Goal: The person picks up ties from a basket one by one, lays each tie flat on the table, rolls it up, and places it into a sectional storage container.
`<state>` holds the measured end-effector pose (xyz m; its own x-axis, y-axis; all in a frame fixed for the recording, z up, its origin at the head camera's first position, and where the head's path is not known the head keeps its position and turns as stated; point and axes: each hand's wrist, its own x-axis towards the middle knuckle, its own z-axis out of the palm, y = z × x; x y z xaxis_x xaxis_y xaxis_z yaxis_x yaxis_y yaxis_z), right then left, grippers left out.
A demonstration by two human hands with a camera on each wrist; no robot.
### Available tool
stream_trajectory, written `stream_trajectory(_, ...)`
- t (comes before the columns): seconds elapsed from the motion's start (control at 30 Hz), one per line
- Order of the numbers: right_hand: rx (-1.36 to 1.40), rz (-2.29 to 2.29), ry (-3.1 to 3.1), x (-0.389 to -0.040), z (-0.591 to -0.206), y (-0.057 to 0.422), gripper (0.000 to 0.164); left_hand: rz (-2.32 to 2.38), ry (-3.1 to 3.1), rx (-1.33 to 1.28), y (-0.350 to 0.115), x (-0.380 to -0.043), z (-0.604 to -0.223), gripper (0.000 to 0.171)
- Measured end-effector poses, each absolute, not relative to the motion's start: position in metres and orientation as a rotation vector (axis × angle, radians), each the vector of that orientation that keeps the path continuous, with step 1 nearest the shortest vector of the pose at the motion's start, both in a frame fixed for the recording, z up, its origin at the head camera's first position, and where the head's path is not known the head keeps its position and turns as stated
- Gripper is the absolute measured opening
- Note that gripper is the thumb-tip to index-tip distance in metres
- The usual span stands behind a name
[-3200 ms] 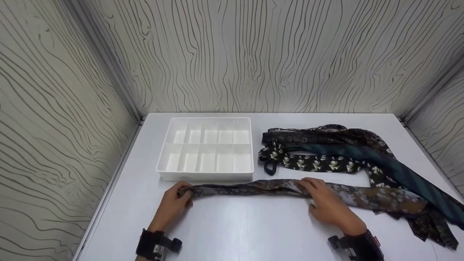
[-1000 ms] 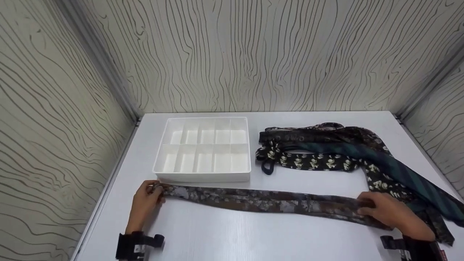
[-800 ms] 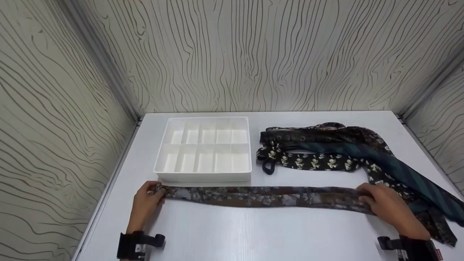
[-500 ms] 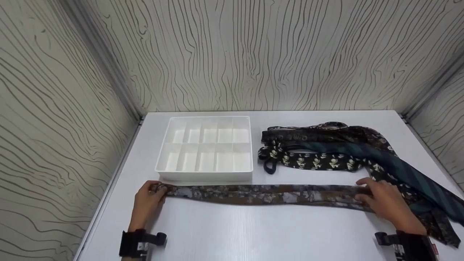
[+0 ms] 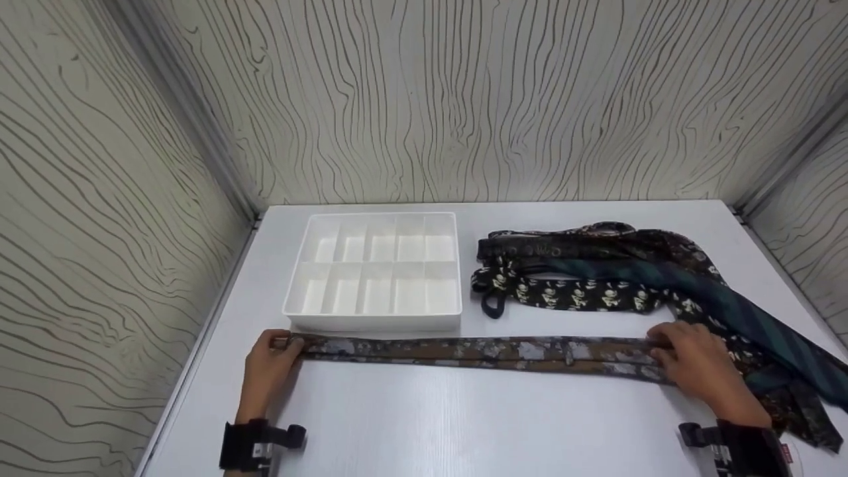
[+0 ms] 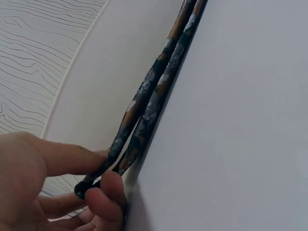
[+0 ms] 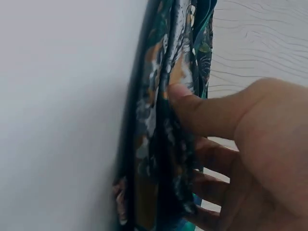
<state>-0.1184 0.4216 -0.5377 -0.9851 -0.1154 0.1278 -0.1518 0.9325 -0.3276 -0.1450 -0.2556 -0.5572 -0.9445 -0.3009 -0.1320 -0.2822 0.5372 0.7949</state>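
A brown necktie (image 5: pixel 477 351) with grey floral patches stretches across the front of the white table, nearly straight. My left hand (image 5: pixel 268 368) pinches its left end, where the left wrist view shows the necktie (image 6: pixel 154 86) doubled into two strands at a fold. Toward the other end, my right hand (image 5: pixel 705 371) holds the necktie between thumb and fingers. In the right wrist view the thumb (image 7: pixel 192 110) presses on the layered fabric, with the other fingers behind it. The tie's right end is partly hidden under that hand.
Behind the necktie stands a white divided box (image 5: pixel 374 322) with several compartments. More neckties lie at the back right, including a skull-patterned one (image 5: pixel 576 295) and a dark green striped one (image 5: pixel 748 315). A wood-grain-patterned wall (image 5: pixel 457 99) rises behind the table.
Compared with the earliest frame, my left hand has moved left and my right hand far right along the tie. The tie has since straightened, and my right hand has shifted slightly back left.
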Motion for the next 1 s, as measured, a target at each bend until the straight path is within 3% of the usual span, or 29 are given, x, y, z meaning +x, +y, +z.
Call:
stream_trajectory(0.1,0.290,0.494,-2.841,-0.119,-0.536,0.406,0.032,-1.400,-2.716,0.520,-0.254,-0.145,-0.557,0.042)
stream_trajectory(0.4,0.405,0.659,-2.989,-0.126,-0.516,0.326,0.017,-1.228,-2.667,0.352,-0.230,-0.152,-0.555,0.028)
stream_trajectory(0.6,0.641,0.769,-3.110,-0.136,-0.525,0.277,0.024,-1.177,-2.674,0.291,-0.220,-0.149,-0.554,0.028)
stream_trajectory(0.7,0.702,0.758,-3.163,-0.140,-0.532,0.265,0.031,-1.212,-2.683,0.282,-0.220,-0.146,-0.555,0.023)
stream_trajectory(0.87,0.678,0.780,-3.199,-0.145,-0.536,0.263,0.025,-1.261,-2.690,0.235,-0.220,-0.145,-0.559,0.007)
stream_trajectory(1.0,0.662,0.851,-3.216,-0.146,-0.536,0.266,0.023,-1.285,-2.689,0.266,-0.217,-0.144,-0.560,0.017)
